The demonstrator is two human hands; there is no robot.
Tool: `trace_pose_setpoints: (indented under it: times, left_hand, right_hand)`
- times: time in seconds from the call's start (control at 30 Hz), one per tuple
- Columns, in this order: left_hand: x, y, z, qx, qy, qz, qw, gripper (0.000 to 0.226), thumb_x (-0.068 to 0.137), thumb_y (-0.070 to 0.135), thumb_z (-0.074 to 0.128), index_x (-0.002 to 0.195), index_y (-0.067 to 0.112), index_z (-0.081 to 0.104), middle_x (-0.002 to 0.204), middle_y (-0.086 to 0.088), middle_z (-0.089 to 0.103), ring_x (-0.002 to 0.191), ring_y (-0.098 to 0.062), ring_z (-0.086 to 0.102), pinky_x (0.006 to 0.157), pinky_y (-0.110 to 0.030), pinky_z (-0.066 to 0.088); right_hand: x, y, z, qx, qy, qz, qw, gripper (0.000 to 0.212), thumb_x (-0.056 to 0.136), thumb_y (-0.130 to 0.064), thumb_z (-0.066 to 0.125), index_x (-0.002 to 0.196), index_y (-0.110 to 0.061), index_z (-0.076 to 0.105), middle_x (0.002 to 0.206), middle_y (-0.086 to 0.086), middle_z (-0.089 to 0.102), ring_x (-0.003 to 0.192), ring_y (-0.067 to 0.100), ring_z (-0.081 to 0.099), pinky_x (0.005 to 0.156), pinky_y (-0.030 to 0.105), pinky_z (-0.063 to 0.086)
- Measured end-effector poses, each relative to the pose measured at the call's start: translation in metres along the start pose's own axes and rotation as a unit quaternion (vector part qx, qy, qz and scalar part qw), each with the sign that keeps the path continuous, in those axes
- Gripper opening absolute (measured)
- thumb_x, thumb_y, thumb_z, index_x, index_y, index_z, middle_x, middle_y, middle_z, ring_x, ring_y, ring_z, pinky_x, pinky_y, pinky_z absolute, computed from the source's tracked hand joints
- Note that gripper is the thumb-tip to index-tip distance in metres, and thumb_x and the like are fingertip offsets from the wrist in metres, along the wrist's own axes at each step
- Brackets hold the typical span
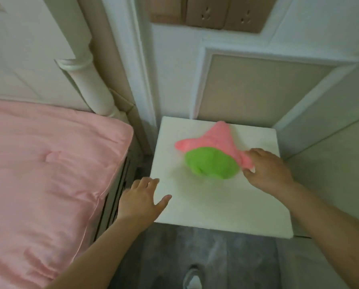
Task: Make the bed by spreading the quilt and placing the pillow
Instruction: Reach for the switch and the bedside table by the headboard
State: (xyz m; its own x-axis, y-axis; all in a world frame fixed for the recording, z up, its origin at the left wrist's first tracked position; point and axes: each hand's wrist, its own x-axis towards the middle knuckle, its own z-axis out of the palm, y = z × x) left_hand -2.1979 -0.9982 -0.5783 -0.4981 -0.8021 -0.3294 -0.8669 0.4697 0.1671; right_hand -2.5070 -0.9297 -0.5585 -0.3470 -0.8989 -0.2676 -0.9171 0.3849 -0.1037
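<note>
Hands over white nightstand point(216, 205): right hand point(266, 170) grips plush toy point(212, 153); left hand point(141, 201) spread at nightstand's left edge.

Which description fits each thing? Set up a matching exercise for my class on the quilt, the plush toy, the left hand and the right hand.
Things:
1. quilt
2. plush toy
3. left hand
4. right hand

Descriptions:
A. grips the toy's pink limb
B. spread pink over the bed
C. fingers straight at the white nightstand edge
D. pink and green, lying on the nightstand

Pairs: 1-B, 2-D, 3-C, 4-A
</note>
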Motion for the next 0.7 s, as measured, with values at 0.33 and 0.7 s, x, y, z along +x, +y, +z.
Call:
trace_pose_setpoints:
  times: [0.33, 0.7]
  left_hand:
    - [0.067, 0.112, 0.001, -0.024, 0.135, 0.212, 0.968, 0.034, 0.081, 0.032, 0.043, 0.097, 0.018, 0.070, 0.099, 0.000, 0.069, 0.086, -0.025, 0.067, 0.067, -0.035, 0.052]
    - [0.145, 0.171, 0.004, 0.091, -0.050, 0.167, 0.980, 0.095, 0.073, 0.067, 0.056, 0.147, 0.027, 0.011, 0.156, 0.001, 0.007, 0.143, -0.025, 0.007, 0.114, -0.046, 0.018]
  right_hand:
    - [-0.019, 0.099, 0.033, 0.384, -0.019, 0.242, 0.891, 0.047, 0.089, -0.029, 0.059, 0.133, -0.020, 0.046, 0.123, 0.003, 0.054, 0.110, 0.021, 0.052, 0.093, 0.034, 0.043]
    - [-0.001, 0.098, 0.049, 0.622, -0.064, 0.339, 0.703, 0.035, 0.088, -0.014, 0.061, 0.122, -0.012, 0.053, 0.096, 0.002, 0.059, 0.089, 0.014, 0.055, 0.068, 0.019, 0.039]
